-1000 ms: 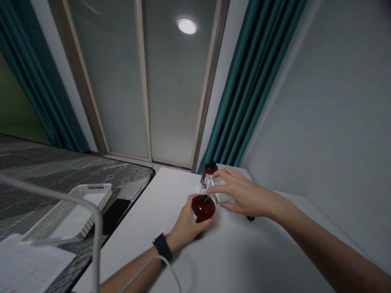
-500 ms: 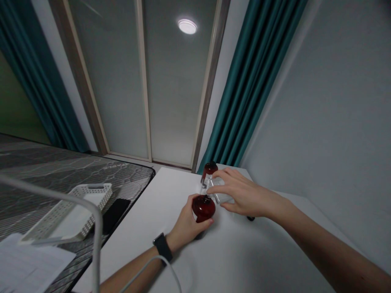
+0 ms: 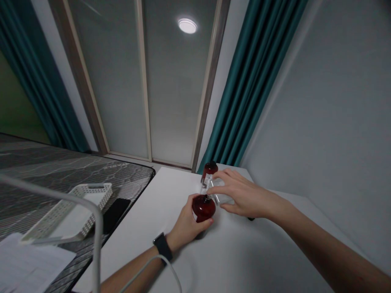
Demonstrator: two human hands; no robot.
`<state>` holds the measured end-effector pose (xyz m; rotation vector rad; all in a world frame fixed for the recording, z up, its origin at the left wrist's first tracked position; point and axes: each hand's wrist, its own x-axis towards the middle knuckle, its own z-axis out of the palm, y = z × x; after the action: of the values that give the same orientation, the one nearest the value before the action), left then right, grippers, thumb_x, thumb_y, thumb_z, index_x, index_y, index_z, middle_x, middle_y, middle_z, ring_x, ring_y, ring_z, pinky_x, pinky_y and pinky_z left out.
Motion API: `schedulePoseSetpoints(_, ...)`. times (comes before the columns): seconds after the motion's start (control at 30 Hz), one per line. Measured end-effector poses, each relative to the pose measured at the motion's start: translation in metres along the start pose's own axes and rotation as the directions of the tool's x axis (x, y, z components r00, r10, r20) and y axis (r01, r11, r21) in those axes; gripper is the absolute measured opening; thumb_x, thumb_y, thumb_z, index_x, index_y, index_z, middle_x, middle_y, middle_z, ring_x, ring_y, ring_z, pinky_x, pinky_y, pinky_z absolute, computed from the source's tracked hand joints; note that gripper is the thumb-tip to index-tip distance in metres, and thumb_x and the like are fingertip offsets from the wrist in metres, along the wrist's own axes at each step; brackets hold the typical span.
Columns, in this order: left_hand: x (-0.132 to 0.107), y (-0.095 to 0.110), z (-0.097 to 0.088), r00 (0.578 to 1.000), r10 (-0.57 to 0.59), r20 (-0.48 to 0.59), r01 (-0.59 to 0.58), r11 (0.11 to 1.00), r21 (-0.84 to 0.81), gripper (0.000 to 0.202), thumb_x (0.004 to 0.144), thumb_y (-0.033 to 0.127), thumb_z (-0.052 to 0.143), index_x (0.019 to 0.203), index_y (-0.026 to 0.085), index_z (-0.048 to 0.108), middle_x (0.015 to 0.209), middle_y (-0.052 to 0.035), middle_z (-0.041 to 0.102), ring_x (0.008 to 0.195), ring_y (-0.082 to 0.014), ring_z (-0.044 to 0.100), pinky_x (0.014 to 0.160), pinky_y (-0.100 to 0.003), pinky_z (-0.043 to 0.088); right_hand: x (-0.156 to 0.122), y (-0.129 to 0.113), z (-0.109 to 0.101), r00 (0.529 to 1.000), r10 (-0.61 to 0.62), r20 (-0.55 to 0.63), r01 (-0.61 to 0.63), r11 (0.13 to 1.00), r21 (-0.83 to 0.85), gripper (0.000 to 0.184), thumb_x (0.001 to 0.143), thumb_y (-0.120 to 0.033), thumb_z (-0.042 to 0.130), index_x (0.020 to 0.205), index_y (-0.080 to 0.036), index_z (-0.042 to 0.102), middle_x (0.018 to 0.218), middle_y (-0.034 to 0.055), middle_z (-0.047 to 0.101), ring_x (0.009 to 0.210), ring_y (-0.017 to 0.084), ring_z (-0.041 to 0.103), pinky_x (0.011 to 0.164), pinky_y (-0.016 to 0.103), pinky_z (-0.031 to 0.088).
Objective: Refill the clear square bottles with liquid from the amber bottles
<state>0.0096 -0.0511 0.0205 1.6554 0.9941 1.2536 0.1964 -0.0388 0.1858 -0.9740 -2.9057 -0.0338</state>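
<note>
My left hand point(image 3: 185, 223) wraps around a round dark red bottle point(image 3: 203, 208) and holds it low over the white table point(image 3: 146, 228). My right hand point(image 3: 242, 195) curves over a clear glass container point(image 3: 225, 197), gripping it from above. A clear glass bottle point(image 3: 207, 184) with a dark red cap point(image 3: 209, 168) stands just behind, partly hidden by both hands. The red bottle's neck sits close against the glass, and I cannot tell whether they touch.
A white perforated basket point(image 3: 65, 215) and a black phone point(image 3: 114, 215) lie on a dark patterned mattress point(image 3: 76, 175) left of the table. Papers point(image 3: 30, 264) and a white curved rod point(image 3: 97, 240) fill the lower left. A small black item point(image 3: 251, 219) pokes out below my right hand.
</note>
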Motion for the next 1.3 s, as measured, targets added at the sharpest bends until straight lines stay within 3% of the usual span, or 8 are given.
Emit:
schedulePoseSetpoints(0.63, -0.001, -0.003, -0.002, 1.000, 0.028, 0.005, -0.028, 0.999, -0.018, 0.065, 0.070, 0.021, 0.078, 0.125, 0.019, 0.044, 0.121, -0.0093, 0.063, 0.113, -0.0271, 0.061, 0.103, -0.044, 0.045, -0.003, 0.002, 0.001, 1.000, 0.021, -0.017, -0.020, 0.998, 0.063, 0.044, 0.083, -0.023, 0.072, 0.126, -0.031, 0.066, 0.129, 0.0112, 0.055, 0.118, 0.032, 0.052, 0.097, 0.052, 0.047)
schedulePoseSetpoints(0.93, -0.001, -0.001, -0.002, 1.000, 0.020, 0.006, -0.020, 0.999, -0.028, 0.065, 0.070, 0.021, 0.078, 0.125, 0.019, 0.044, 0.120, -0.0096, 0.063, 0.112, -0.0271, 0.062, 0.102, -0.044, 0.046, -0.003, -0.001, -0.001, 0.998, 0.045, 0.036, -0.048, 0.996, 0.076, 0.043, 0.086, -0.025, 0.070, 0.129, -0.029, 0.064, 0.130, 0.0124, 0.054, 0.120, 0.033, 0.051, 0.098, 0.053, 0.047)
schedulePoseSetpoints(1.3, -0.002, -0.003, -0.003, 1.000, 0.017, 0.024, -0.016, 0.999, -0.029, 0.065, 0.071, 0.022, 0.077, 0.126, 0.019, 0.043, 0.124, -0.0104, 0.061, 0.117, -0.0283, 0.059, 0.106, -0.046, 0.042, -0.016, 0.011, 0.009, 0.996, 0.087, -0.032, -0.078, 0.973, 0.216, 0.044, 0.092, -0.036, 0.064, 0.135, -0.031, 0.058, 0.132, 0.0101, 0.051, 0.124, 0.029, 0.050, 0.106, 0.050, 0.043)
